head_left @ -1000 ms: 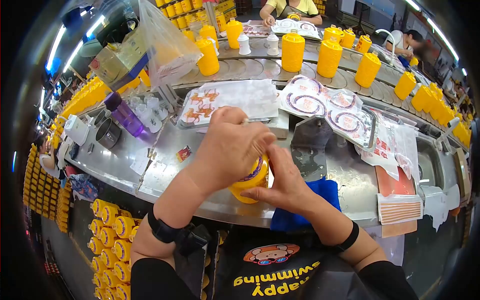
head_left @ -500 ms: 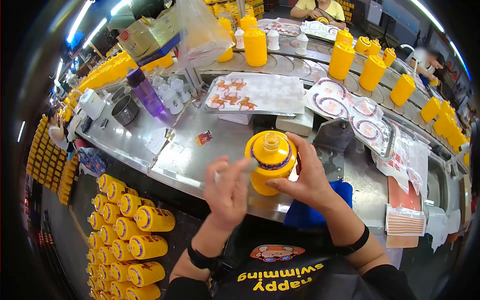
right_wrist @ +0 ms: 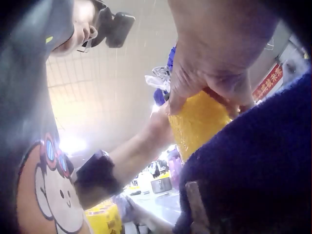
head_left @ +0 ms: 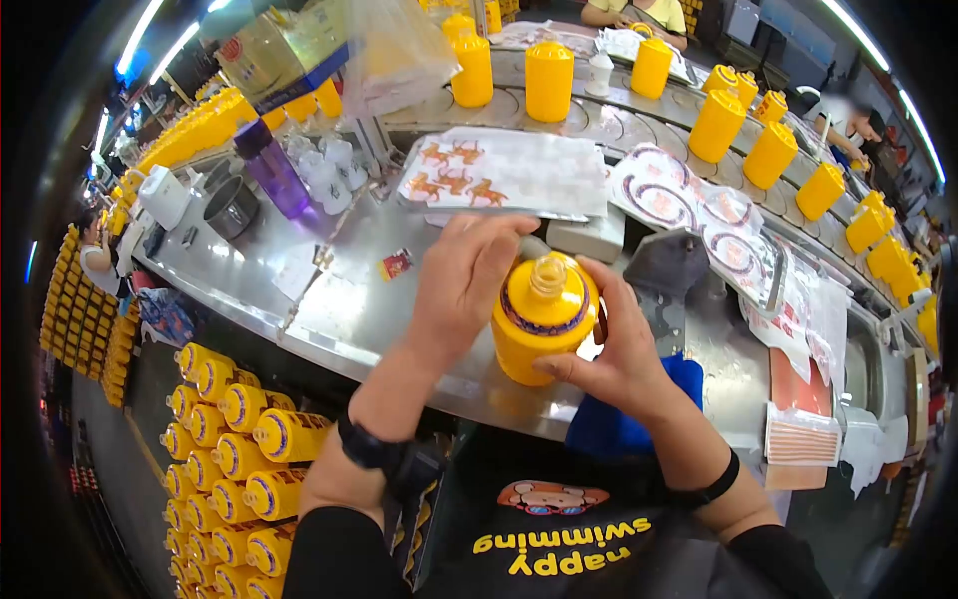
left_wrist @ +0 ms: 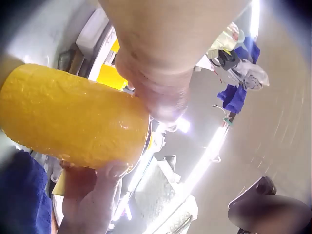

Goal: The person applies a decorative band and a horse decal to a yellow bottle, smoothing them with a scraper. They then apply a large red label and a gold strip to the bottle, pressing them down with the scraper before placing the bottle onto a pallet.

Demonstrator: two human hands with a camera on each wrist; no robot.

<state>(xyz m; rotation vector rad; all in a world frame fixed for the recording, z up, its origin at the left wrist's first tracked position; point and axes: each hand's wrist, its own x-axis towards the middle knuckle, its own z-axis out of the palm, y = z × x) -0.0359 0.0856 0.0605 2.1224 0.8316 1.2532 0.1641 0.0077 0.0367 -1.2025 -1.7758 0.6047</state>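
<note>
A yellow bottle (head_left: 539,349) with a clear neck and a dark patterned band (head_left: 524,321) round its shoulder is at the front part of the metal counter. My right hand (head_left: 624,344) holds it from the right, thumb in front and fingers round the far side. At the bottle's left, my left hand (head_left: 464,285) has its fingers extended beside the shoulder, fingertips behind the neck. The left wrist view shows the yellow bottle wall (left_wrist: 73,117) with a hand at its shoulder. In the right wrist view the right hand (right_wrist: 219,58) spans the yellow bottle (right_wrist: 200,122).
A blue cloth (head_left: 607,427) lies at the counter's front edge. Behind are a sheet with orange animal prints (head_left: 539,165) and sheets of curved bands (head_left: 649,200). Yellow bottles (head_left: 768,155) stand on the conveyor; many more (head_left: 239,454) are stacked lower left. A purple bottle (head_left: 271,170) stands left.
My left hand was over the bottle top, dropped away to its lower left, and is now raised again beside its shoulder. The right hand keeps holding the bottle. Conveyor bottles have shifted.
</note>
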